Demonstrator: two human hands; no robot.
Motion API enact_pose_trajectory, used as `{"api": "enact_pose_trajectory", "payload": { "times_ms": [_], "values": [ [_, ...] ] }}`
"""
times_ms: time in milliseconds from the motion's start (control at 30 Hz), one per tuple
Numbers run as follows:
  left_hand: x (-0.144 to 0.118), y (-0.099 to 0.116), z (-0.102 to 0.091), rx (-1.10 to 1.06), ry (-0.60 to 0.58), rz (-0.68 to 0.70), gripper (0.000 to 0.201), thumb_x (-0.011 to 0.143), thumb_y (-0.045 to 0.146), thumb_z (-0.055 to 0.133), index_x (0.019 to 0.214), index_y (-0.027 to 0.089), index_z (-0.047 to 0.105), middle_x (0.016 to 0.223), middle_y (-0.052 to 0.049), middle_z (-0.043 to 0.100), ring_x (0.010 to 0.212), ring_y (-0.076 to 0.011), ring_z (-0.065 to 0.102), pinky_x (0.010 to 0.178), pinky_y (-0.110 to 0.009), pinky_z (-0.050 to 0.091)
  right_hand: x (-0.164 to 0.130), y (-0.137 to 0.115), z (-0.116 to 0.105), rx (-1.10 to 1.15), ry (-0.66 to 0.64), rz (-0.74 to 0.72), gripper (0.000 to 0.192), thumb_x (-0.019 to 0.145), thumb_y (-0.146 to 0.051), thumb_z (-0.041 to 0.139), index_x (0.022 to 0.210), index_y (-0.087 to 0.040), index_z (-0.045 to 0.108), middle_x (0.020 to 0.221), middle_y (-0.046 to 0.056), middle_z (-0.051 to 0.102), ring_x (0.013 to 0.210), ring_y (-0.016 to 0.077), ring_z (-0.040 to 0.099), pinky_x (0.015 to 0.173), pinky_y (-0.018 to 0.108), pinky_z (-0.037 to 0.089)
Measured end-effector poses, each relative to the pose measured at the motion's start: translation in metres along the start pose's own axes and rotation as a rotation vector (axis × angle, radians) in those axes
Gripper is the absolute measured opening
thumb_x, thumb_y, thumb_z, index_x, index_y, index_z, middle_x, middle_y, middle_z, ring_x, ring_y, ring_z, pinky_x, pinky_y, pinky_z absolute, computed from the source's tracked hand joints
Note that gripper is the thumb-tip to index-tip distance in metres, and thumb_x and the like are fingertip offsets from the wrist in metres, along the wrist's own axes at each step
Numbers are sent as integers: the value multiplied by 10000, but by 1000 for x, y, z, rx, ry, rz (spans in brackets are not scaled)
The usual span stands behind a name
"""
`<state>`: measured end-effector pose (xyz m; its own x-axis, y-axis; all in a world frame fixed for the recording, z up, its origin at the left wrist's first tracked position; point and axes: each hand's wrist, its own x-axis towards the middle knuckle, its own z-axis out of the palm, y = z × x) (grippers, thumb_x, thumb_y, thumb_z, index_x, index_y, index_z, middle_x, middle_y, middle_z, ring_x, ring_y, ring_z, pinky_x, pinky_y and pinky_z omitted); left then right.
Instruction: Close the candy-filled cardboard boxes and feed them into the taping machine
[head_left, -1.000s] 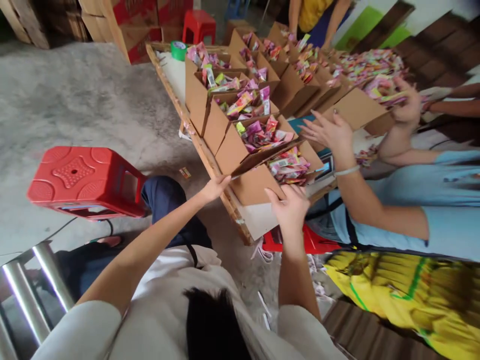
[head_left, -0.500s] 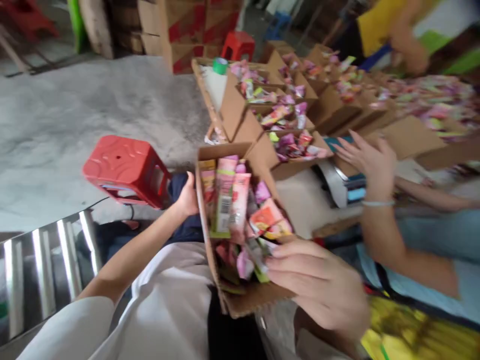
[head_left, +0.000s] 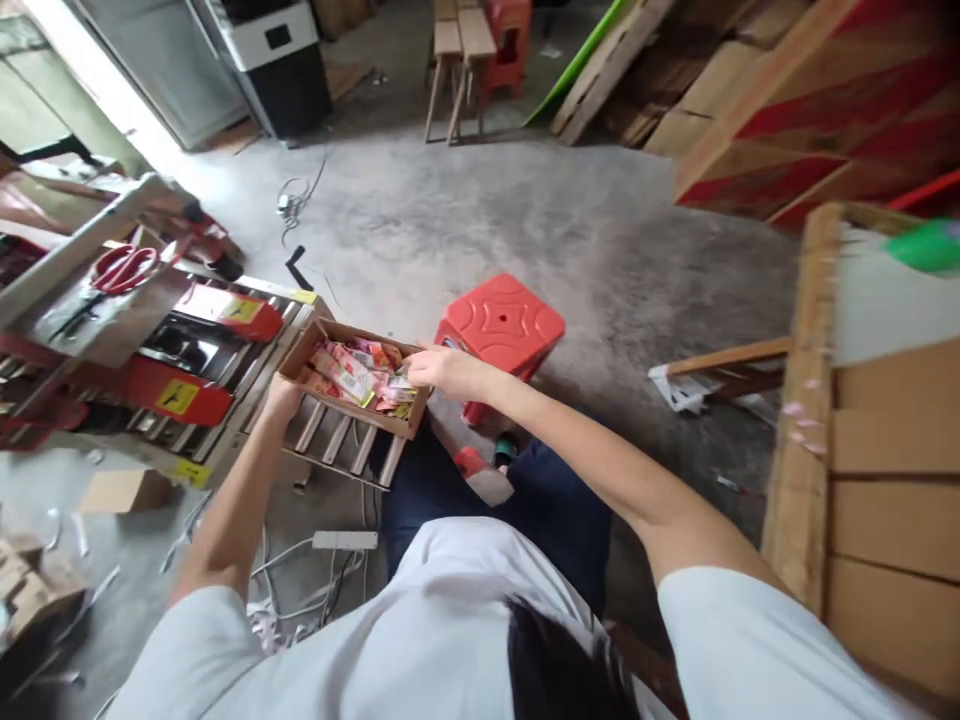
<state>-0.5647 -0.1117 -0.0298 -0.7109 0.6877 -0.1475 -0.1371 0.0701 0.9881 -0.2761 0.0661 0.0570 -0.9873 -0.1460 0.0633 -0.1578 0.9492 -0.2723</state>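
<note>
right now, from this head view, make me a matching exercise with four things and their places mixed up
1. left hand
2. scissors
3. right hand
4. red stool

A. at the carton's right end
B. standing on the floor
C. at the carton's left end
D. on the machine

Pairs: 1-C, 2-D, 3-A, 4-B

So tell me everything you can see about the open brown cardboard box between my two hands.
The open brown cardboard box is oblong with low, thin-looking walls, its top uncovered. Inside lie shiny pink, red and yellow-green packets, loosely jumbled. Your left hand holds its left end; your right hand reaches over the opposite end, fingers inside. It is over the shiny metal rollers; whether it rests on them I can't tell.
</note>
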Motion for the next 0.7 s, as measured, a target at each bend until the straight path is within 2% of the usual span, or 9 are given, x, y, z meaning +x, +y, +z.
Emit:
{"api": "enact_pose_trajectory", "payload": {
  "times_ms": [67,133,233,300,367,433,533,567,700],
  "values": [
    [5,19,-22,-3,-17,76,443,589,419,816,925,183,648,819,-4,698,682,-132,627,606,-223,515,19,-2,2,121,-22,6,365,810,-28,495,1116,-169,636,1200,82,674,1321,195,505,1222,445,234],
    [12,39,-30,79,-154,108,387,646,447,799,894,192,646,761,6,666,592,-108,581,535,-204,470,34,-11,9,188,22,83,397,856,-150,541,1251,-169,565,1305,95,625,1355,217,473,1235,476,193],
    [26,63,-20,426,-557,136,324,683,451,788,797,188,636,699,-1,632,595,-124,566,554,-221,463,61,-28,32,121,107,195,538,936,-315,528,1438,-151,426,1509,130,459,1478,246,297,1259,478,110],
    [34,73,-7,717,-815,212,293,734,451,751,791,183,646,729,-16,648,646,-137,574,610,-234,467,80,-36,52,68,70,228,653,935,-350,557,1506,-116,346,1610,161,285,1532,277,131,1264,471,101],
    [36,80,3,918,-984,283,299,801,470,685,870,180,661,804,-32,672,694,-143,585,657,-243,468,95,-39,68,58,1,249,703,919,-344,595,1520,-94,331,1637,186,178,1539,301,44,1264,474,100],
    [35,86,6,1004,-1100,318,428,777,531,700,1013,176,659,914,-61,684,778,-166,609,717,-262,486,102,-37,76,77,-27,275,702,905,-332,620,1513,-99,356,1640,188,152,1537,312,27,1263,482,103],
    [28,92,0,1053,-1147,371,745,606,617,809,1180,175,635,1080,-113,661,956,-231,620,837,-308,503,102,-27,76,163,-22,290,703,885,-329,647,1501,-114,384,1638,184,164,1532,325,92,1251,504,155],
    [27,92,-3,1052,-1129,382,760,588,620,819,1182,179,646,1095,-115,657,974,-236,621,851,-310,501,100,-23,75,216,-9,280,691,879,-323,650,1492,-123,400,1633,181,193,1524,330,144,1243,511,183],
    [30,79,-1,1039,-949,347,413,743,546,728,972,203,725,930,-51,707,836,-183,641,764,-273,484,85,-8,67,652,200,145,531,946,-226,488,1469,-168,415,1487,127,500,1409,242,427,1171,458,354]
  ]
}}
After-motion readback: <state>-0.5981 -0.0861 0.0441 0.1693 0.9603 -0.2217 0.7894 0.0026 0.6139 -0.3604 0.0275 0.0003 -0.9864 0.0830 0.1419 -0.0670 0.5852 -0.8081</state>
